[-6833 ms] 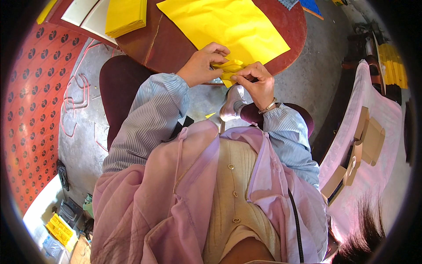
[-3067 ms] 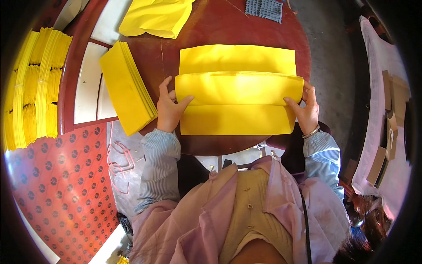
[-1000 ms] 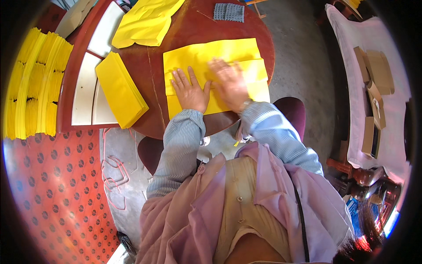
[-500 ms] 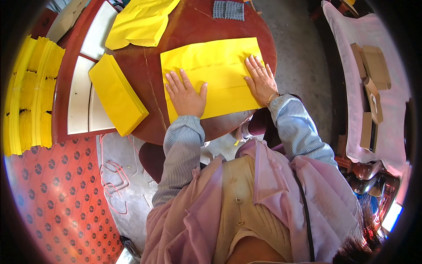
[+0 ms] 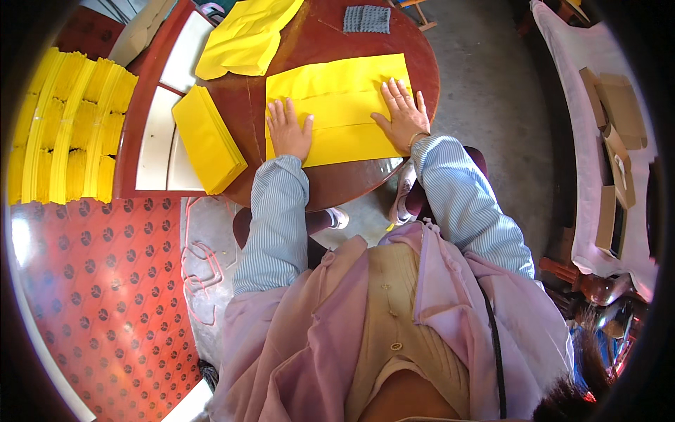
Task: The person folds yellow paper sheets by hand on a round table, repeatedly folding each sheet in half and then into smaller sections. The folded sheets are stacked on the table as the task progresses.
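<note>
A folded sheet of yellow paper [image 5: 337, 105] lies flat on the round red-brown table [image 5: 344, 184], with crease lines running across it. My left hand [image 5: 288, 132] rests palm down on its left side, fingers stretched out. On the right side my right hand [image 5: 402, 116] presses flat, fingers spread and thumb pointing inward; a bracelet circles that wrist. Left of the sheet lies a thick stack of folded yellow paper [image 5: 207, 144], set at a slant. Behind it is a loose, rumpled yellow sheet [image 5: 247, 39].
Tall bundles of yellow paper [image 5: 67, 133] stand at far left, beside white panels [image 5: 156, 137] in a red frame. A grey knitted cloth [image 5: 366, 19] lies at the table's back. Opened cardboard boxes [image 5: 619, 105] rest on a pink-covered surface [image 5: 587, 204] at right. Pink cord [image 5: 200, 271] coils on the floor.
My view has shifted, moving the surroundings rightward at the left and right sides. My right hand sits a little further in from the sheet's right edge; both hands stay flat on the paper.
</note>
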`<state>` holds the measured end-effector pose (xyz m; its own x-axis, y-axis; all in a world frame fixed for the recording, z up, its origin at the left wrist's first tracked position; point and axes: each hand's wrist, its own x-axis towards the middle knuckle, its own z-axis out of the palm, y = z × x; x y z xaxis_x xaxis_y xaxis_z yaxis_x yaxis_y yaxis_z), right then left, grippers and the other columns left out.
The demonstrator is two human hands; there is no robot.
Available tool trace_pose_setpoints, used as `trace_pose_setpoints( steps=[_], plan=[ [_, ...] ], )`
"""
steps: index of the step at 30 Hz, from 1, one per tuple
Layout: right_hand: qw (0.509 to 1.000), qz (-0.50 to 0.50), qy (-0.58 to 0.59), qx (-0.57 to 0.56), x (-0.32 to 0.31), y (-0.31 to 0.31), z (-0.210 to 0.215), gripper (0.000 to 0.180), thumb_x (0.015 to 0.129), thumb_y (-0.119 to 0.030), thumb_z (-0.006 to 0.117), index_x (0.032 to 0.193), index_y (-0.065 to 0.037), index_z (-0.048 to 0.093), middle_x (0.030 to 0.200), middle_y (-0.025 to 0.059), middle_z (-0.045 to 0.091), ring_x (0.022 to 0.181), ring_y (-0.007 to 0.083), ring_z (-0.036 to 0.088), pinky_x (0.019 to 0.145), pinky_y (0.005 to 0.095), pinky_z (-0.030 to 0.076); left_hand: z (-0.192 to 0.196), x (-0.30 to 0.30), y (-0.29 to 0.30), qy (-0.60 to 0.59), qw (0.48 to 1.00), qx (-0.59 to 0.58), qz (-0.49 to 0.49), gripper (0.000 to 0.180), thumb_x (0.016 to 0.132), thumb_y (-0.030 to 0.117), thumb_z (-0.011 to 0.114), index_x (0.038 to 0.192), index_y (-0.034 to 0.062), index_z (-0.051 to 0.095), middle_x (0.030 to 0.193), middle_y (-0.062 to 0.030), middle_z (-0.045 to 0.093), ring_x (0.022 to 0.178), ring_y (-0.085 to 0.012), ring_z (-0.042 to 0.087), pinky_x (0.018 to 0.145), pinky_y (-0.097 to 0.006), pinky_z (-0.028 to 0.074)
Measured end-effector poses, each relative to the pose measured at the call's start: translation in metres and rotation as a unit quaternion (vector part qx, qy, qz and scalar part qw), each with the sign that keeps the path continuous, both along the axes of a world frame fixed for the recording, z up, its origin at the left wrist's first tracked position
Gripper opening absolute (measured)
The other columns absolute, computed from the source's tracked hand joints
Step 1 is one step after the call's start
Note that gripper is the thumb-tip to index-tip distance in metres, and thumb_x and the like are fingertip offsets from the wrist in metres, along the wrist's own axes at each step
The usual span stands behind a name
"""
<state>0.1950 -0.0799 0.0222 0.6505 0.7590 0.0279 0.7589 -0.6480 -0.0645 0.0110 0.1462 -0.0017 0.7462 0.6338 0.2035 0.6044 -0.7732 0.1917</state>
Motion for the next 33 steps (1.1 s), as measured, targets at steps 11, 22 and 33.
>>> trace_pose_setpoints(
  steps=[11, 22, 33],
  plan=[
    [0.999, -0.013, 0.037, 0.002, 0.003, 0.005, 0.004, 0.077, 0.108, -0.065, 0.032, 0.17, -0.022, 0.019, 0.179, -0.0014, 0.012, 0.165, 0.0169, 0.008, 0.133, 0.0521, 0.002, 0.037, 0.027, -0.065, -0.503, 0.587, -0.543, 0.329, 0.025, 0.101, 0.009, 0.068, 0.118, -0.0055, 0.058, 0.109, -0.0121, 0.065, 0.093, -0.0243, 0.064, 0.085, -0.035, 0.057],
    [0.993, 0.054, 0.108, 0.011, 0.038, 0.002, 0.046, 0.077, 0.104, -0.063, 0.046, 0.167, -0.021, 0.031, 0.174, 0.0063, 0.03, 0.161, 0.0265, 0.025, 0.129, 0.063, 0.012, 0.046, 0.058, -0.047, -0.492, 0.561, -0.612, 0.262, 0.048, 0.096, -0.003, 0.069, 0.141, 0.0031, 0.054, 0.131, -0.0146, 0.067, 0.116, -0.0357, 0.069, 0.1, -0.053, 0.059],
    [0.858, 0.12, 0.449, 0.217, 0.084, 0.057, 0.066, 0.114, 0.076, -0.054, 0.091, 0.166, -0.019, 0.031, 0.162, 0.0191, 0.046, 0.154, 0.0359, 0.039, 0.129, 0.0472, 0.025, 0.129, 0.025, 0.042, 0.139, 0.746, -0.621, -0.198, 0.075, 0.089, -0.011, 0.066, 0.158, 0.0056, 0.042, 0.144, -0.0048, 0.064, 0.126, -0.016, 0.063, 0.11, -0.031, 0.048]
  ],
)
